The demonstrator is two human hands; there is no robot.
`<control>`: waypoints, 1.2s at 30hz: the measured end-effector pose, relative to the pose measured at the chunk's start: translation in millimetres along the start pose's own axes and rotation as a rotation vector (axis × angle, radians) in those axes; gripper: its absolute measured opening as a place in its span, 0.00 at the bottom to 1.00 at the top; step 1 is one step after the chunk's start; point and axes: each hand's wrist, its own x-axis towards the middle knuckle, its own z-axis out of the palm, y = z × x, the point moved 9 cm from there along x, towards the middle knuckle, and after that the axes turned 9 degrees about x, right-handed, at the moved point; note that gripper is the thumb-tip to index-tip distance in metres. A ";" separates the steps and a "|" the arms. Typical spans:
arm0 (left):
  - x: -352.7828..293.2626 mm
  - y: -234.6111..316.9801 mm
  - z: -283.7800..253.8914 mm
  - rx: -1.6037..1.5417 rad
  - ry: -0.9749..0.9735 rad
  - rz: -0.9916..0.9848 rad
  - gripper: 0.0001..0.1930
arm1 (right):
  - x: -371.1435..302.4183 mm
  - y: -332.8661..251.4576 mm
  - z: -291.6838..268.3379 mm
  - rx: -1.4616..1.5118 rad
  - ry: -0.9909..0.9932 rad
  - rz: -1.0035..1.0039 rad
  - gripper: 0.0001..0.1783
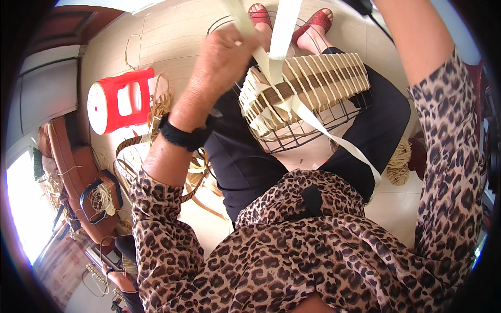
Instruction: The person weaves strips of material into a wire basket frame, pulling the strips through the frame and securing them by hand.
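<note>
Setting: pale tiled floor (172, 31), a red plastic stool (117, 99) tipped on its side at left, loose cane strips (156, 112) strewn beside it.
Work: a dark wire basket frame (308, 128) rests across the seated person's lap, its upper side wrapped in pale flat strips (313, 73).
Left hand (224, 55): fingers closed around one pale strip, drawn upward just above the frame.
Right hand: beyond the top edge; grip cannot be told. A second strip (284, 26) rises that way.
Risk: uneven pull could likely slacken or skew the wrapping, or tip the frame off the knees.
Room: open floor ahead of the sandalled feet (289, 18); clutter crowds the left.
</note>
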 end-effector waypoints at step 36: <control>23.4 -30.1 -131.0 -0.441 0.478 0.043 0.19 | -74.1 85.5 65.7 0.045 -0.406 0.346 0.11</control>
